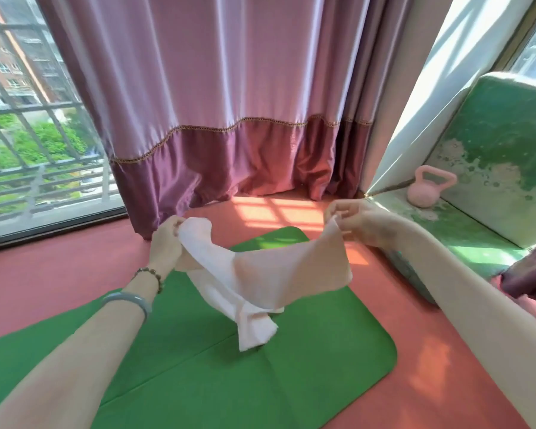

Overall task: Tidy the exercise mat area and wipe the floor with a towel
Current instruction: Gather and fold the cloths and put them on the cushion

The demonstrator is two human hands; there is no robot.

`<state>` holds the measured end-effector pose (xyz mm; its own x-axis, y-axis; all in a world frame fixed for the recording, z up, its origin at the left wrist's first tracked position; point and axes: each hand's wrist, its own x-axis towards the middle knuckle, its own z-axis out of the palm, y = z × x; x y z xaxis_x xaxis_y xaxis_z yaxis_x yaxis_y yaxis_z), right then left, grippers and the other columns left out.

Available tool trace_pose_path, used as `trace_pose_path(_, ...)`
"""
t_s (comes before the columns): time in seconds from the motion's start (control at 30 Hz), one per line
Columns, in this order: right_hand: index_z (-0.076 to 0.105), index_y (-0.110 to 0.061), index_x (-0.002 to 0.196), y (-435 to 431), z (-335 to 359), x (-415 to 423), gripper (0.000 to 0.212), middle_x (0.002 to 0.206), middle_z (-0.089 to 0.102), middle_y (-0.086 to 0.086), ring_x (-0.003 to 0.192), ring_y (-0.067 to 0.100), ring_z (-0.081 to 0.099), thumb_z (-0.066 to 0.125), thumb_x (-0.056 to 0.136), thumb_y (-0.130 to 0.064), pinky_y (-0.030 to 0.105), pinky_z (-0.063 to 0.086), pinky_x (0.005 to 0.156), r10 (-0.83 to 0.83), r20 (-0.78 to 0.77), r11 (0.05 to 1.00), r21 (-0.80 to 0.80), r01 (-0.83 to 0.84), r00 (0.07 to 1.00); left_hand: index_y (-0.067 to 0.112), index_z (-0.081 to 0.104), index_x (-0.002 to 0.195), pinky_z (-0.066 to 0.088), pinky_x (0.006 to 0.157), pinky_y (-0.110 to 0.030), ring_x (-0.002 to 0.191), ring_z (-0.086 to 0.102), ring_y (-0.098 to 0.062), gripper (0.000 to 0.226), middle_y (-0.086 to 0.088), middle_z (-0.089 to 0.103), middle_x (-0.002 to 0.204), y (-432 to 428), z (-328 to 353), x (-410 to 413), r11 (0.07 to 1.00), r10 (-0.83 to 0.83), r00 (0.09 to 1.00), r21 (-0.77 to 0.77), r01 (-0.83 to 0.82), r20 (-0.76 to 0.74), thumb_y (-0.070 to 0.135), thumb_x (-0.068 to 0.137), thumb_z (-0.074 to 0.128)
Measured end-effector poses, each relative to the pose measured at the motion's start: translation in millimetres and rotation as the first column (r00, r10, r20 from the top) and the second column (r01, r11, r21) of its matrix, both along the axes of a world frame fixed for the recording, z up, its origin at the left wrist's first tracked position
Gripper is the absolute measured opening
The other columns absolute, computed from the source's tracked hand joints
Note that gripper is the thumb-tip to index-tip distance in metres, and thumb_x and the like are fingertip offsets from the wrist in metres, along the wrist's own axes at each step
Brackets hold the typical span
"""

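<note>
A pale pink towel (260, 283) hangs stretched in the air above the green exercise mat (198, 376). My left hand (167, 243) grips its left end, with the cloth bunched over the fingers. My right hand (350, 218) pinches the towel's upper right corner. The towel's twisted lower part droops down toward the middle of the mat; whether it touches the mat I cannot tell. The mat lies flat on the pink floor (44, 274) with fold creases across it.
A pink kettlebell (427, 190) stands on a worn green padded ledge (492, 168) at the right. Purple curtains (229, 119) hang to the floor behind the mat. A barred window (28, 134) fills the left. A dark cloth bundle (526, 277) sits at the right edge.
</note>
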<state>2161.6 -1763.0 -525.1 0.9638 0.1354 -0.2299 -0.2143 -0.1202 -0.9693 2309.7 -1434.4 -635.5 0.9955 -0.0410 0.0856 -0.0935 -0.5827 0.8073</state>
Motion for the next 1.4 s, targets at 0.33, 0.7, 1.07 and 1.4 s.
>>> trace_pose_path(0.33, 0.056, -0.012, 0.122, 48, -92, 19, 0.06, 0.126, 0.056, 0.009, 0.123, 0.021, 0.05, 0.053, 0.063, -0.003, 0.026, 0.043, 0.094, 0.034, -0.173, 0.805, -0.579, -0.13, 0.984, 0.014, 0.069, 0.09, 0.051, 0.074, -0.038, 0.082, 0.064, -0.023, 0.018, -0.002, 0.071, 0.087, -21, 86, -4, 0.838, -0.514, 0.825, 0.342, 0.425, 0.235, 0.008, 0.079, 0.057)
trace_pose_path(0.7, 0.064, -0.023, 0.111, 105, 81, 97, 0.047, 0.146, 0.022, 0.013, 0.136, 0.032, 0.021, 0.081, 0.067, -0.027, 0.045, 0.024, 0.113, 0.015, 0.469, 0.76, -0.579, 0.295, 0.883, -0.003, 0.065, 0.102, 0.048, 0.075, -0.035, 0.077, 0.063, -0.032, 0.027, -0.016, 0.068, 0.09, -34, 196, -3, 0.732, -0.682, 0.202, 0.659, 0.176, 0.703, 0.002, 0.085, 0.044)
trace_pose_path(1.07, 0.07, -0.018, 0.077, 124, 168, 87, 0.009, 0.079, 0.07, -0.003, 0.075, 0.002, 0.065, 0.076, 0.074, -0.023, 0.023, 0.053, 0.072, 0.076, 0.66, 0.815, -0.473, 0.334, 0.748, 0.023, 0.042, 0.134, 0.042, 0.104, -0.035, 0.12, 0.051, -0.001, 0.087, 0.01, 0.053, 0.131, 16, 96, -24, 0.759, -0.646, 0.754, -0.205, 0.617, -0.12, 0.055, 0.061, 0.076)
trace_pose_path(1.4, 0.072, -0.011, 0.077, 144, 187, 83, 0.008, 0.072, 0.066, -0.008, 0.069, -0.003, 0.06, 0.076, 0.074, -0.017, 0.019, 0.054, 0.068, 0.07, 0.747, 0.807, -0.432, 0.403, 0.661, 0.024, 0.024, 0.136, 0.036, 0.098, -0.013, 0.125, 0.043, -0.011, 0.11, 0.001, 0.039, 0.135, -70, -5, -106, 0.852, -0.397, 0.913, -0.407, 0.328, -0.097, 0.034, 0.047, 0.089)
